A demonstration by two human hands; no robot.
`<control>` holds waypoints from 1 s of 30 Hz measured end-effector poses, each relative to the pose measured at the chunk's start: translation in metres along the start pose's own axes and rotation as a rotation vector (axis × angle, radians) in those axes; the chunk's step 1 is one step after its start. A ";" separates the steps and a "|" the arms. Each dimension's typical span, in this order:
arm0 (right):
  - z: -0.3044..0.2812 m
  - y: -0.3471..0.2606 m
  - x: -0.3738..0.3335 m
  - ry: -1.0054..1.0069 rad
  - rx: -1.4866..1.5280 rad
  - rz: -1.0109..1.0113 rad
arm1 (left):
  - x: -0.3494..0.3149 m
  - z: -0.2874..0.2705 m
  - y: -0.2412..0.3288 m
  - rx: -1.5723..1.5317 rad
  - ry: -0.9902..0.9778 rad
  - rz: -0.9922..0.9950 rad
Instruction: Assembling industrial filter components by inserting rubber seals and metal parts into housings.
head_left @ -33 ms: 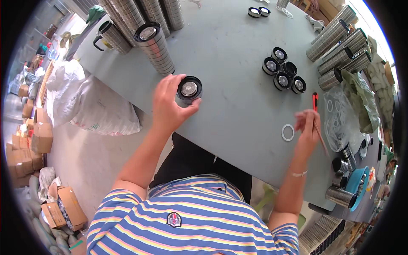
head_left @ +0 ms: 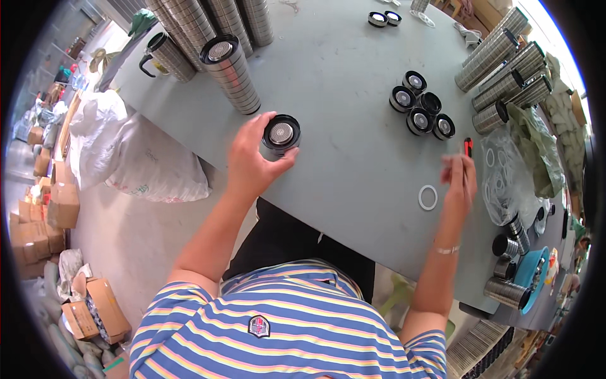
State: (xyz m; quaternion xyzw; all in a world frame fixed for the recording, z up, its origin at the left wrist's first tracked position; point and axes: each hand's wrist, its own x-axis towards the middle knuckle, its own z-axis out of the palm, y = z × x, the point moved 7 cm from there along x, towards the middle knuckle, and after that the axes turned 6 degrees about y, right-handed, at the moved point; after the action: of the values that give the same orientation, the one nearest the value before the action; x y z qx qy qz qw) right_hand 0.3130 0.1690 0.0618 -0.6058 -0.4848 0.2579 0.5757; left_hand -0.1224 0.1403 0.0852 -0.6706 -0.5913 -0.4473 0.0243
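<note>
My left hand [head_left: 251, 151] curls its thumb and fingers round a black round lid [head_left: 281, 132] with a perforated metal disc in its middle, at the table's near left. My right hand [head_left: 459, 180] is off to the right, its fingers bent and smeared by motion, so I cannot make out anything in them. Just beyond those fingers lies a red and black utility knife [head_left: 468, 146], partly hidden. A white ring [head_left: 428, 198] rests flat on the table left of my right hand. Farther back, several similar black lids [head_left: 419, 120] sit in a cluster.
Tall ribbed metal stacks [head_left: 233, 79] and a handled mug [head_left: 167, 57] stand at the back left. On the right are a plastic bag of rings [head_left: 502, 177], more metal cylinders [head_left: 489, 118] and a blue basin [head_left: 530, 271]. A white sack [head_left: 154, 164] leans beside the table's left edge.
My right hand has shifted slightly away from me, toward the knife. A thin brownish strip seen beside it earlier no longer shows. My left hand stays on the lid.
</note>
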 end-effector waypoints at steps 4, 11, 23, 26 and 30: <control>0.015 0.040 0.065 0.098 -0.389 -0.287 | -0.004 0.008 -0.011 -0.253 -0.008 -0.227; 0.035 0.074 0.101 0.052 -0.431 -0.416 | -0.008 0.028 -0.032 -0.490 -0.059 -0.407; 0.062 0.003 -0.053 -0.402 -0.232 -0.222 | -0.081 0.079 0.118 -0.394 -0.396 0.124; 0.028 0.009 -0.059 -0.228 -0.087 -0.162 | -0.096 0.101 0.124 -0.409 -0.444 0.120; -0.034 0.021 -0.072 -0.219 -0.295 -0.098 | -0.095 0.104 0.114 -0.518 -0.421 0.054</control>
State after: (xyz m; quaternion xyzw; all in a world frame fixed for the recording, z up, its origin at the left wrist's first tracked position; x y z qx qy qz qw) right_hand 0.3197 0.0931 0.0314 -0.6277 -0.6061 0.2201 0.4361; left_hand 0.0391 0.0914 0.0199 -0.7477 -0.4319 -0.4334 -0.2581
